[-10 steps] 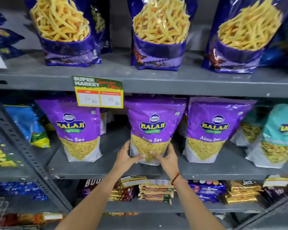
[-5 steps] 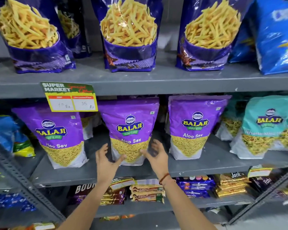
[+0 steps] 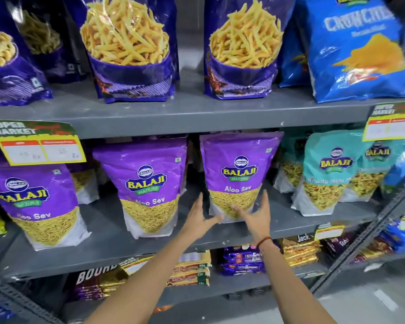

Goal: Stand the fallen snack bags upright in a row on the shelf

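Three purple Aloo Sev bags stand upright in a row on the grey middle shelf (image 3: 108,237): a left bag (image 3: 36,202), a middle bag (image 3: 147,185) and a right bag (image 3: 239,174). My left hand (image 3: 198,222) is open, fingers spread, at the lower left corner of the right bag. My right hand (image 3: 257,217) is open at that bag's lower right, its thumb in front of the bag's clear window. Both hands flank the bag's base without gripping it. Teal Balaji bags (image 3: 330,174) stand to the right.
The shelf above holds dark blue bags of yellow sticks (image 3: 129,47) and a blue chips bag (image 3: 360,47). Yellow price tags (image 3: 39,146) hang from the upper shelf's edge. Biscuit packs (image 3: 241,260) fill the shelf below. A slanted metal upright (image 3: 360,244) runs at the right.
My hands let go of the middle bag, opened, and moved right to either side of the right purple bag. The camera swung right and closer.
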The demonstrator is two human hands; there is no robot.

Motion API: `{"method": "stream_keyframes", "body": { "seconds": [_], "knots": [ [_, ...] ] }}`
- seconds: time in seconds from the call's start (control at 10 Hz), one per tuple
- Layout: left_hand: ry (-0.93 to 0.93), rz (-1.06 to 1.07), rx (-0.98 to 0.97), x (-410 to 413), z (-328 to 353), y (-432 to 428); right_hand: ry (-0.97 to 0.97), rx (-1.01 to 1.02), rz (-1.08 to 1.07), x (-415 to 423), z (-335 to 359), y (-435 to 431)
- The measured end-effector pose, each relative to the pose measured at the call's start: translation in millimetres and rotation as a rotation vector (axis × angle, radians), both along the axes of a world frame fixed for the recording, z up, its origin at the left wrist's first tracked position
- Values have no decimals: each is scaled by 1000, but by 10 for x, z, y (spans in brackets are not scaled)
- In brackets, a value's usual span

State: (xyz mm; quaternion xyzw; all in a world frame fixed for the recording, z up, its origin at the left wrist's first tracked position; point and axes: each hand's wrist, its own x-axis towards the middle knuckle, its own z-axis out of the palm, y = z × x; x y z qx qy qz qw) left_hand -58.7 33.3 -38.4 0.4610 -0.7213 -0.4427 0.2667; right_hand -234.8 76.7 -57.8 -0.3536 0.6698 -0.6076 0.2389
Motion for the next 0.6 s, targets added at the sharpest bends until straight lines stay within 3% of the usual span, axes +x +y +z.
{"method": "stream_keyframes", "body": {
  "seconds": [0.2,0.5,0.6],
  "knots": [
    [163,-47,35,-277,-65,89,42,5,100,-196,-24,14],
    [29,-80,-71,-257,-66,72,110,63,107,-260,22,81],
    [-45,-63,-191,-141,24,51,160,44,-6,-95,37,212]
  ]
}}
